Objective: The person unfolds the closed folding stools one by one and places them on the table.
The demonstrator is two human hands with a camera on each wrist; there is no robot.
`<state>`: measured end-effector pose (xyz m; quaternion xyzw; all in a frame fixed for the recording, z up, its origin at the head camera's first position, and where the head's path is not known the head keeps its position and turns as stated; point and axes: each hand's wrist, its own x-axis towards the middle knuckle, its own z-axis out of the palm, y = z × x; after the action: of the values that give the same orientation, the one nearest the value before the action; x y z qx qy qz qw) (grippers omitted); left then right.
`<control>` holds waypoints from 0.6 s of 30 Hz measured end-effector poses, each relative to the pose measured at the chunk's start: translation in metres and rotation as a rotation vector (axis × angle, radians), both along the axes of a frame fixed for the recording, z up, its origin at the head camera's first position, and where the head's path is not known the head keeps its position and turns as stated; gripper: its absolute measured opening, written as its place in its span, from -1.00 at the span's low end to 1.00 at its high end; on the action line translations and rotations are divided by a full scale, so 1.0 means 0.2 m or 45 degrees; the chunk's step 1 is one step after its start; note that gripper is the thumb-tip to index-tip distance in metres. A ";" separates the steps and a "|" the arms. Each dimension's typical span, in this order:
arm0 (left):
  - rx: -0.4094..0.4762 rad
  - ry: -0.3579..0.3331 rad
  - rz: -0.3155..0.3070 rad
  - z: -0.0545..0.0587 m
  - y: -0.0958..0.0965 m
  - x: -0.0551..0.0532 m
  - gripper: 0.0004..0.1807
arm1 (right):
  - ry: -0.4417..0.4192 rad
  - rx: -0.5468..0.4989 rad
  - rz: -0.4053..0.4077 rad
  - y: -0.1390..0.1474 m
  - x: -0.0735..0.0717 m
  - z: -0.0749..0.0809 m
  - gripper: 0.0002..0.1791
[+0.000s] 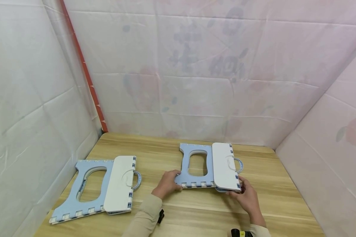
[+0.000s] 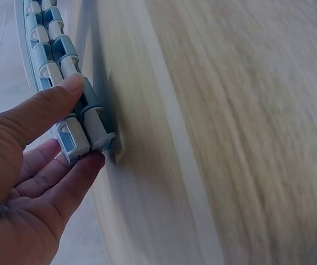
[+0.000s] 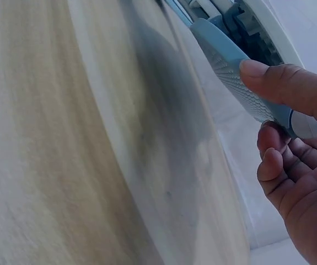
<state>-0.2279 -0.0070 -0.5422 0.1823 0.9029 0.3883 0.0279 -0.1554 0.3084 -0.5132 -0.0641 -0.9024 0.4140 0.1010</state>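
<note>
A blue and white folding stool [image 1: 225,168], folded flat, is near the middle of the table in the head view. My left hand [image 1: 167,184] pinches the near left corner of its blue leg frame [image 1: 184,166]. In the left wrist view, the thumb presses on the hinged edge [image 2: 73,69] and the fingertips are below it. My right hand [image 1: 248,197] holds the near right corner, by the white seat panel. The right wrist view shows its thumb on a blue textured panel [image 3: 224,61], with the fingers curled under the edge.
A second folded stool [image 1: 118,187] of the same kind lies on the left of the wooden table [image 1: 195,210], its handle [image 1: 137,181] facing right. White sheeting [image 1: 195,98] encloses the back and both sides. A red strip [image 1: 87,75] runs down the back left corner.
</note>
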 end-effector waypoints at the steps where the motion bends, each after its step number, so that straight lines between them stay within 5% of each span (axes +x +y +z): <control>1: 0.001 0.001 0.000 -0.01 0.00 0.00 -0.26 | 0.006 -0.006 -0.001 0.00 0.00 -0.01 -0.09; 11: 0.022 -0.035 -0.019 -0.01 0.05 0.01 -0.26 | 0.035 -0.253 0.009 0.03 0.01 0.00 -0.10; 18: 0.014 -0.037 -0.048 -0.01 0.09 0.01 -0.26 | 0.085 -0.288 -0.025 0.05 0.03 0.02 -0.12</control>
<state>-0.2267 0.0111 -0.5434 0.1937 0.8967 0.3952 0.0472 -0.1500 0.3190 -0.5094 -0.0700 -0.8454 0.5140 0.1273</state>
